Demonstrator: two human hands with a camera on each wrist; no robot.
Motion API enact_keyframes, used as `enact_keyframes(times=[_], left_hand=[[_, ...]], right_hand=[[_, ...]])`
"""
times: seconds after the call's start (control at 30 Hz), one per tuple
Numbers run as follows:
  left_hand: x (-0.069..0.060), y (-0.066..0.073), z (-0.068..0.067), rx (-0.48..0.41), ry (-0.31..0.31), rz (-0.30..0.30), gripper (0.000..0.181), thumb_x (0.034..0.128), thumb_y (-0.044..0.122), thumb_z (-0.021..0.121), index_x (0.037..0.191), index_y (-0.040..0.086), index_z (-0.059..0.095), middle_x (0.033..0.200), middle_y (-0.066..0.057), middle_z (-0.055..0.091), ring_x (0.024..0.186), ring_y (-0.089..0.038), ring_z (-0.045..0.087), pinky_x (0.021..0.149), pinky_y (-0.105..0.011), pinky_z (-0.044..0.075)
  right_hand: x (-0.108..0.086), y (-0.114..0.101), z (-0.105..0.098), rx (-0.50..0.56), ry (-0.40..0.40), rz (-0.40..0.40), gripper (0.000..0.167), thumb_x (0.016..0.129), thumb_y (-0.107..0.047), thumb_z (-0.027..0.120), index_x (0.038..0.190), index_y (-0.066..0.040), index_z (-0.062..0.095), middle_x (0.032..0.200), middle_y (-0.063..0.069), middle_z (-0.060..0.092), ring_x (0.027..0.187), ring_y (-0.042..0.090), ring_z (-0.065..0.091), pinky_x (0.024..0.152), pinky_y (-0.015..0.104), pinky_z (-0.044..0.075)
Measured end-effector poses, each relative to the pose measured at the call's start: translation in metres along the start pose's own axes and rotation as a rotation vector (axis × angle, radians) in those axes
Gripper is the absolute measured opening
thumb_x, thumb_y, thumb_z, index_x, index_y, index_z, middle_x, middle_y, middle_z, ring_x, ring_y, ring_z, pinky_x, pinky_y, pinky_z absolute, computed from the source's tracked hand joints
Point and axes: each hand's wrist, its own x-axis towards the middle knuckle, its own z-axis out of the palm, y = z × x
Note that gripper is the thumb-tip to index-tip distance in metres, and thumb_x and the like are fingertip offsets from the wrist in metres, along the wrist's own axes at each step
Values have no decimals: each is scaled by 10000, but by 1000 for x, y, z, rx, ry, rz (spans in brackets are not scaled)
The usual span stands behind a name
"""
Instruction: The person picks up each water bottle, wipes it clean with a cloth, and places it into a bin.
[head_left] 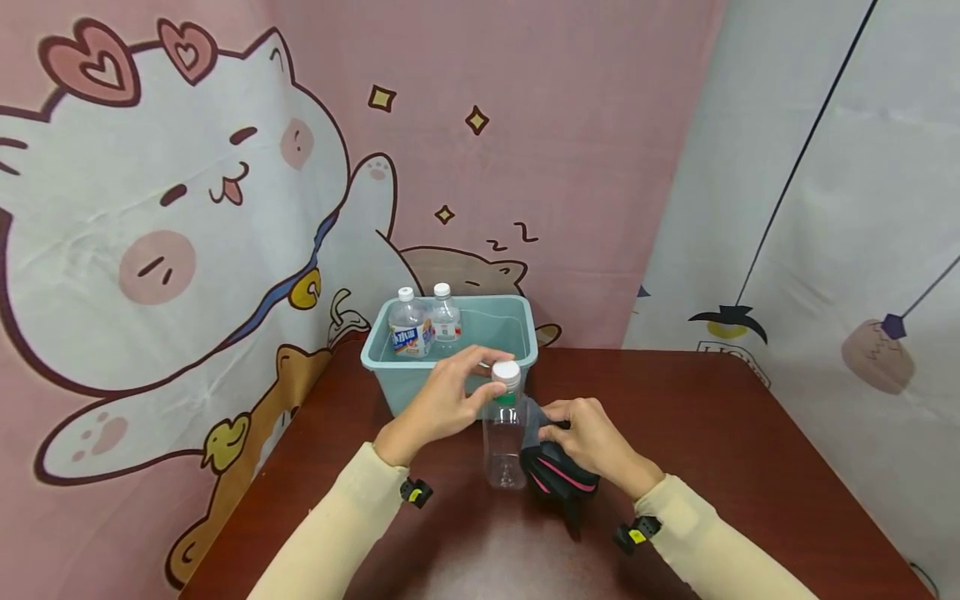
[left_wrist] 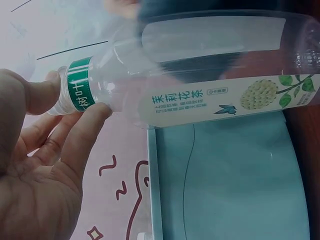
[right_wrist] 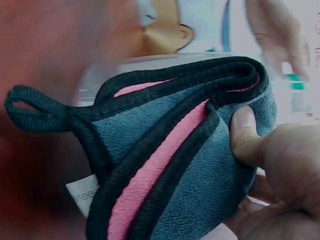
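Observation:
A clear plastic bottle (head_left: 504,454) with a white cap (head_left: 506,372) stands upright on the table; its label (left_wrist: 190,100) shows jasmine flowers and a green neck band (left_wrist: 80,82). My left hand (head_left: 450,396) grips it round the neck, thumb on one side and fingers on the other. In my right hand (head_left: 592,437) is a folded grey cleaning cloth (right_wrist: 190,150) with black edging, a pink inner side and a hanging loop (right_wrist: 35,107). Thumb and fingers pinch the cloth, which lies against the bottle's right side. In the left wrist view the cloth is blurred behind the bottle.
Behind the bottle stands a light blue plastic basin (head_left: 450,392). Two capped bottles stand inside it: one with a blue and white label (head_left: 410,337), the other with a red and white one (head_left: 447,329). The brown table (head_left: 675,400) meets cartoon-printed curtains (head_left: 577,167).

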Motion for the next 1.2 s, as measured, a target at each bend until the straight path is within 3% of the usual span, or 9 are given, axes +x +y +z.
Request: enact_keyframes(times=[0.17, 0.23, 0.3, 0.4, 0.47, 0.53, 0.73, 0.97, 1.2], left_hand=[[1, 0, 0, -8, -1, 4, 420, 1128, 145, 793, 1531, 70, 701, 1380, -123, 775, 1250, -341, 830, 1046, -603, 693], [1, 1, 0, -4, -1, 1, 419, 1128, 149, 794, 1529, 71, 701, 1387, -116, 777, 1250, -333, 831, 1054, -589, 693], [1, 1, -1, 0, -1, 1, 422, 1124, 151, 798, 1527, 72, 701, 1394, -108, 780, 1249, -321, 833, 1065, -568, 692], [1, 1, -2, 2, -3, -5, 428, 1118, 148, 806, 1527, 78, 702, 1401, -96, 783, 1246, -304, 837, 1080, -551, 688], [1, 1, -3, 4, -3, -8, 433, 1113, 145, 811, 1528, 83, 702, 1403, -93, 784, 1240, -297, 839, 1076, -541, 691], [1, 1, -2, 5, -5, -12, 436, 1113, 144, 812, 1531, 87, 702, 1410, -90, 783, 1238, -292, 841, 1070, -526, 694], [1, 1, 0, 9, -16, -17, 447, 1121, 157, 803, 1548, 84, 691, 1423, -83, 780, 1254, -288, 841, 1049, -460, 705], [0, 2, 2, -17, -25, -41, 454, 1121, 159, 803, 1550, 68, 687, 1434, -71, 778, 1277, -286, 836, 1086, -474, 694], [2, 1, 1, -16, -24, -29, 446, 1131, 150, 788, 1552, 48, 682, 1429, -92, 776, 1275, -300, 834, 1083, -474, 697]], right_hand=[[-9, 19, 21, -27, -47, 32, 262, 954, -17, 944, 1205, -89, 927, 1161, 70, 911, 1083, 234, 880, 890, 375, 733], [-11, 24, 28, -69, -70, 26, 225, 935, -26, 960, 1150, -91, 939, 1134, 71, 912, 1043, 188, 867, 858, 341, 723], [-13, 27, 33, -106, -101, -5, 94, 931, -40, 966, 997, -102, 941, 1095, 63, 912, 972, 122, 827, 807, 302, 693], [-14, 29, 38, -128, -131, -26, 106, 930, -44, 967, 925, -141, 927, 1059, 32, 910, 920, 34, 758, 783, 251, 646], [-16, 29, 40, -125, -140, -25, 101, 932, -44, 967, 946, -136, 928, 1054, 21, 910, 911, 14, 741, 780, 240, 634], [-17, 29, 40, -119, -132, -7, 163, 927, -41, 972, 1069, -116, 944, 1063, 26, 910, 927, 18, 763, 782, 241, 642], [-21, 28, 41, -83, -112, 63, 279, 929, -37, 969, 1200, -10, 909, 1158, 133, 901, 1002, 127, 829, 786, 261, 656], [-23, 28, 38, -42, -89, 120, 316, 928, -74, 977, 1227, -9, 902, 1220, 174, 887, 1153, 302, 866, 907, 421, 723], [-13, 18, 18, 17, -70, 102, 300, 981, -92, 944, 1267, -16, 892, 1279, 157, 879, 997, 139, 815, 798, 251, 628]])
